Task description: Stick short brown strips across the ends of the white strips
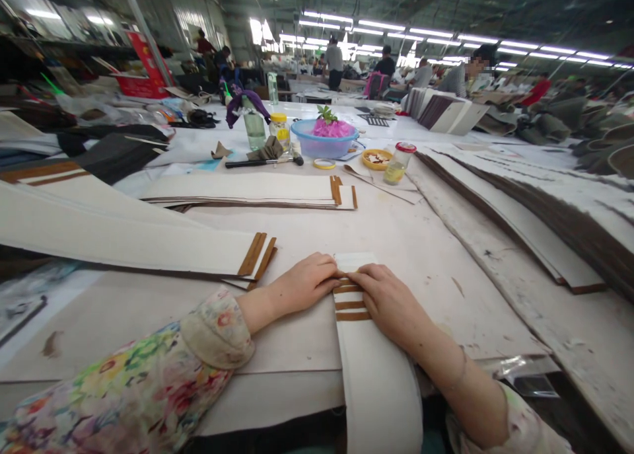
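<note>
A long white strip [379, 381] with several brown bands across it lies on the table and hangs over the front edge. At its far end my left hand [313, 279] is closed, thumb and fingers pinching a brown band at the strip's left side. My right hand [389, 299] pinches the same band from the right, its palm resting over the strip's right edge. My fingertips nearly meet in the middle. Past them, a short white end [354, 259] of the strip shows.
Stacks of similar white strips with brown bands [208, 246] lie left and farther back [247, 186]. More layered strips [520, 223] run along the right. A blue basin [324, 140], a red-lidded jar [400, 163] and a brush [265, 162] stand behind. Co-workers are in the distance.
</note>
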A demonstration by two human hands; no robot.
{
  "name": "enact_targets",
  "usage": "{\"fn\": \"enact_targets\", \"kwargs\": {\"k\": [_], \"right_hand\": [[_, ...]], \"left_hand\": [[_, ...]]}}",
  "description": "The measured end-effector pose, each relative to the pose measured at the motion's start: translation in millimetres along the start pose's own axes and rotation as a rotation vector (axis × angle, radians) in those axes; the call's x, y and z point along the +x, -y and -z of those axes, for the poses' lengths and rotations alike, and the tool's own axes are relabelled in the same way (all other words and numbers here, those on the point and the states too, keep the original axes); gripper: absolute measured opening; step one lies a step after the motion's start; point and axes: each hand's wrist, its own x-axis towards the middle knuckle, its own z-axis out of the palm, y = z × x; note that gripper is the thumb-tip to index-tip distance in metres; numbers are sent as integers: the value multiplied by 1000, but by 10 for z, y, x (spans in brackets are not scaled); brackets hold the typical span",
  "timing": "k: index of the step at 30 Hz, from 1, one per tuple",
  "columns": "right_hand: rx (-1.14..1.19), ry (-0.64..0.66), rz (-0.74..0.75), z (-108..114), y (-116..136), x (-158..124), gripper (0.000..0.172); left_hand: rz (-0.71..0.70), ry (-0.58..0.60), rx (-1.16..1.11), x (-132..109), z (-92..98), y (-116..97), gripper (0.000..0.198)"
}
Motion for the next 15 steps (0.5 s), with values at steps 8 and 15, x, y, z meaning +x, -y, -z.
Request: {"fn": "enact_targets", "kwargs": {"k": [8, 15], "right_hand": [[37, -30, -31, -33, -16, -16, 35], [160, -167, -44, -163, -111, -89, 34]], "left_hand": [[14, -25, 77, -109, 8, 8, 22], [163, -186, -19, 97, -55, 144, 22]]}}
